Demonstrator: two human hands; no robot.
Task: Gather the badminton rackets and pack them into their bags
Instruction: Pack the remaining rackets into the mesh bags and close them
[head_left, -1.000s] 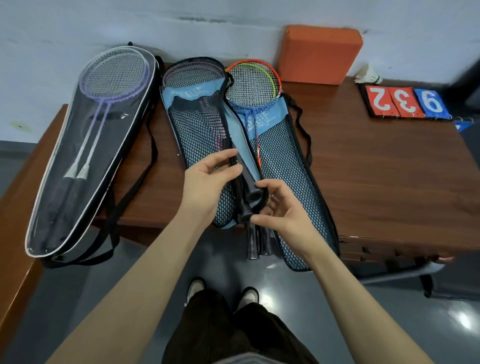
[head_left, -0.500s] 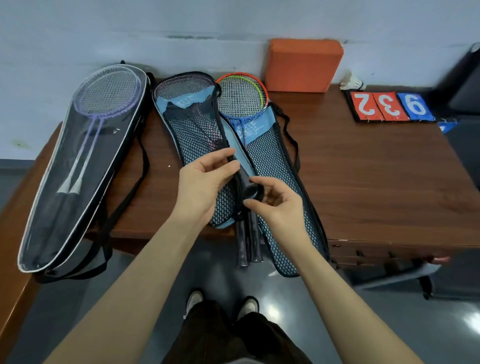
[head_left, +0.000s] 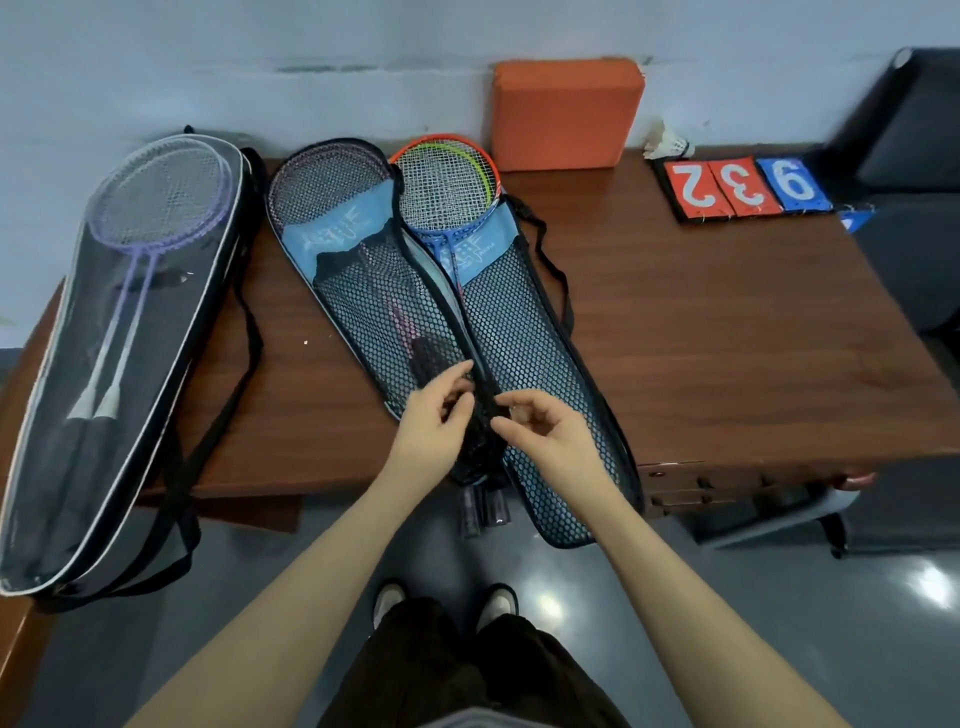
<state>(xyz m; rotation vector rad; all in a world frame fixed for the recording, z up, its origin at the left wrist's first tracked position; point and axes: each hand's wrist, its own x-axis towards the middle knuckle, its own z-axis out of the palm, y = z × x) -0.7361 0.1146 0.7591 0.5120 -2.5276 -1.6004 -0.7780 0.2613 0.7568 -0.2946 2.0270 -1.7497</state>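
My left hand (head_left: 431, 423) and right hand (head_left: 545, 431) meet over the near end of the blue mesh racket bag (head_left: 363, 291), which lies on the wooden counter (head_left: 727, 338) with its tail hanging past the front edge. On the left hand the fingers (head_left: 457, 371) are curled toward the thumb and pinch at the dark edging where the two mesh halves come together. The right hand's thumb and forefinger close on the same dark seam from the other side, its other fingers loosely bent; I cannot make out a zipper tab between them.

Inside the left half of that bag I see a racket with a purple-pink frame (head_left: 327, 179); over the right half (head_left: 535, 353) lie rackets with orange and yellow-green rims (head_left: 447, 182), heads poking out at the top. Two dark handles (head_left: 483, 512) stick out below the counter edge.

To the left sits a clear-fronted black bag (head_left: 104, 364) with two lilac rackets (head_left: 161, 202) inside.

The pale blue panels on the mesh bag carry white lettering, too blurred for me to read. At the far right, flip score cards (head_left: 748, 188) show 2 and 3 on red and 9 on blue. A white shuttlecock (head_left: 667, 145) lies behind them, and an orange block (head_left: 566, 111) leans on the wall.
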